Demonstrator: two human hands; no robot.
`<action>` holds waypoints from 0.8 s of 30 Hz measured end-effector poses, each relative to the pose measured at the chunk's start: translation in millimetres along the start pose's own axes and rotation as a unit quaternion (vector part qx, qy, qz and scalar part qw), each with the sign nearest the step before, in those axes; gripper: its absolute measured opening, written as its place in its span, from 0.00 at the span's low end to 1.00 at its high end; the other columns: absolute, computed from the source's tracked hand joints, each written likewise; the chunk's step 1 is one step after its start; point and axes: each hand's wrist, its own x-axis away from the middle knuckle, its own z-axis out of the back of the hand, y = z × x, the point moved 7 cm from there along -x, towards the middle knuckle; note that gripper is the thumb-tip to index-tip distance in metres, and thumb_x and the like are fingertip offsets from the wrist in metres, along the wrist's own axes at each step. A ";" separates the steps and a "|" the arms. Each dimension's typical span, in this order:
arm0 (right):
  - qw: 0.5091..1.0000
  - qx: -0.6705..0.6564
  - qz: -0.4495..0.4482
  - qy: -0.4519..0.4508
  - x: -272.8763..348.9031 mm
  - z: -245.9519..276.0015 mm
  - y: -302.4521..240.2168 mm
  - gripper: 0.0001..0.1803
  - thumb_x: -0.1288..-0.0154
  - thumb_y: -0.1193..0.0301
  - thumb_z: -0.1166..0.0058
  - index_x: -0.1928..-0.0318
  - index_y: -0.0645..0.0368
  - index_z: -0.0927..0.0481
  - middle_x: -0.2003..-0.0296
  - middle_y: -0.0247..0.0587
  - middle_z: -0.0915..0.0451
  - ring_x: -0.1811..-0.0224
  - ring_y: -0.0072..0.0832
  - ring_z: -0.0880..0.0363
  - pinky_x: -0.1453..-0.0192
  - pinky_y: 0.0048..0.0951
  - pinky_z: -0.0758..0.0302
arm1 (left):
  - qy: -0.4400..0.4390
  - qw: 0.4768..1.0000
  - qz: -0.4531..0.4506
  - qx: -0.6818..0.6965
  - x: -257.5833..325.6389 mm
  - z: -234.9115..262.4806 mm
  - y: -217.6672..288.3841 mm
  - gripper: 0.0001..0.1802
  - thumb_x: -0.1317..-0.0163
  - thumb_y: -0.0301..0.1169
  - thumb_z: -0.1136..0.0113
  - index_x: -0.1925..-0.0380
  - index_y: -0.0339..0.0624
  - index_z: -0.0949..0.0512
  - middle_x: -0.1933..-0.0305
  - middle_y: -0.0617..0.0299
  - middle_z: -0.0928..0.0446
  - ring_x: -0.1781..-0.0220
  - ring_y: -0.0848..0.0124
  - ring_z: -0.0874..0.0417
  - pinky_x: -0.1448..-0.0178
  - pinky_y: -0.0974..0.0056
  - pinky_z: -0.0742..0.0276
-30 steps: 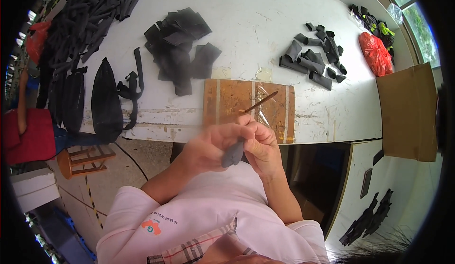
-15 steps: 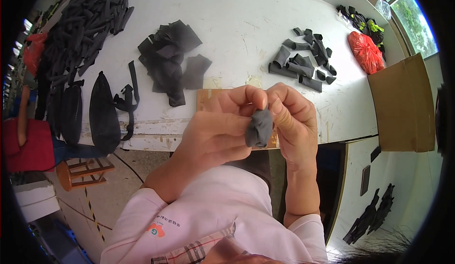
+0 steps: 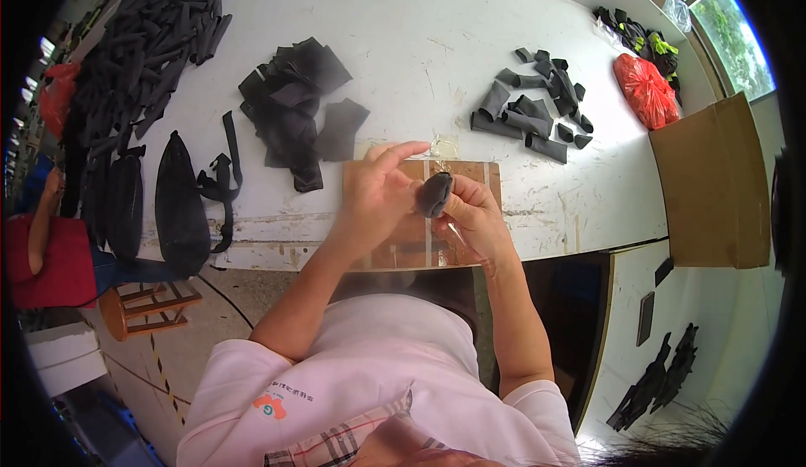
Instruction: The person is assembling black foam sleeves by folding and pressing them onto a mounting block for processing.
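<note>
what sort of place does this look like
Likely a small workshop, perhaps for fabric goods: a scuffed white worktable bears piles of dark tubes and flat dark pieces, and the right hand holds a small dark piece above a taped brown board.

Workshop: scuffed white desk (image 3: 403,14) bearing heap of dark tubes (image 3: 155,56), upper left; flat dark pieces (image 3: 294,102); taped board (image 3: 399,245), centre; wooden stool (image 3: 120,314), striped floor tape (image 3: 165,373), lower left.
</note>
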 end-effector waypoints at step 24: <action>0.769 0.496 0.401 0.050 35.8 -33.0 -63.9 0.07 0.48 0.70 0.45 0.72 0.59 0.27 0.77 0.41 0.29 0.75 0.36 0.28 0.74 0.34 0.31 | -0.118 0.989 0.000 0.090 -9.2 -27.7 23.7 0.09 0.49 0.21 0.40 0.67 0.34 0.27 0.65 0.57 0.25 0.66 0.77 0.26 0.59 0.71 0.26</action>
